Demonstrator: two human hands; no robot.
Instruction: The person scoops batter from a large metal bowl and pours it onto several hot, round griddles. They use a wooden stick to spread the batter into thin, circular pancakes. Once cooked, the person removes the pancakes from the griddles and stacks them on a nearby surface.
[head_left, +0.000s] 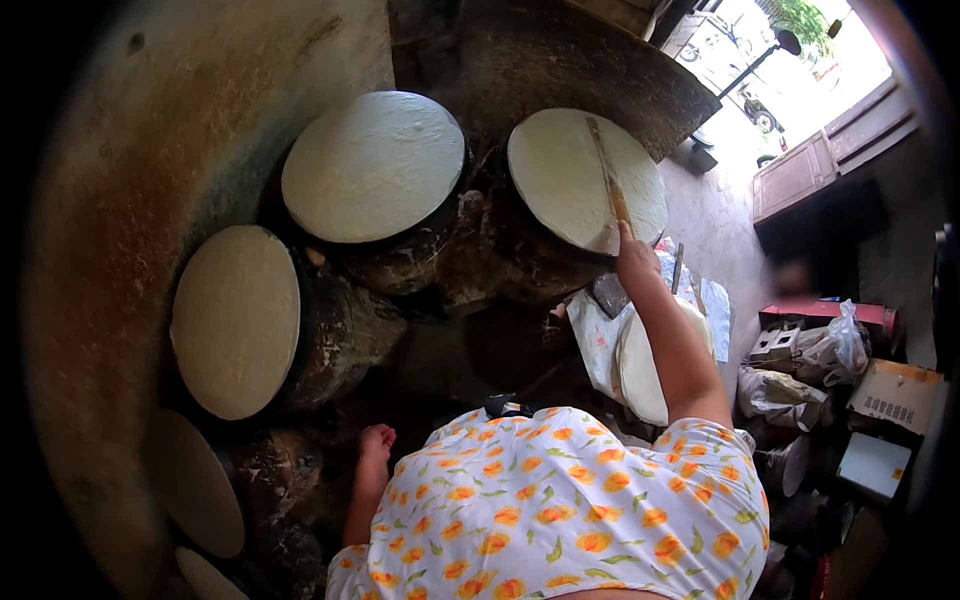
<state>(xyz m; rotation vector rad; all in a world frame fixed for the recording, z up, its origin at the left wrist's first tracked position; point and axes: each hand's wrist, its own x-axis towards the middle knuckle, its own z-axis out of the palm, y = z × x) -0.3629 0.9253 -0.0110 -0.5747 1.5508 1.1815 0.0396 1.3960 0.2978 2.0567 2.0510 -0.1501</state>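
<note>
My right hand (636, 259) grips the near end of a flat wooden spreader (604, 161). Its blade lies across a pale, wet-looking layer of batter (551, 172) on the round griddle at the back right. To the left, a second round griddle carries a white, slightly wrinkled sheet (375, 165). Another smooth, pale sheet (236, 322) covers the griddle at the left. Low beside my body hangs my left hand (377, 442), its fingers loosely curled and touching none of the griddles. No object shows in it, but its palm is hidden.
Dark, crusted stove bodies (330, 352) support the griddles along a curved wall (127, 225). Two more discs, one dim grey (199, 484), lie at lower left. Under my right arm, a pale round stack (645, 367) rests on patterned sheeting (596, 330). Boxes (896, 394) and bags crowd the right.
</note>
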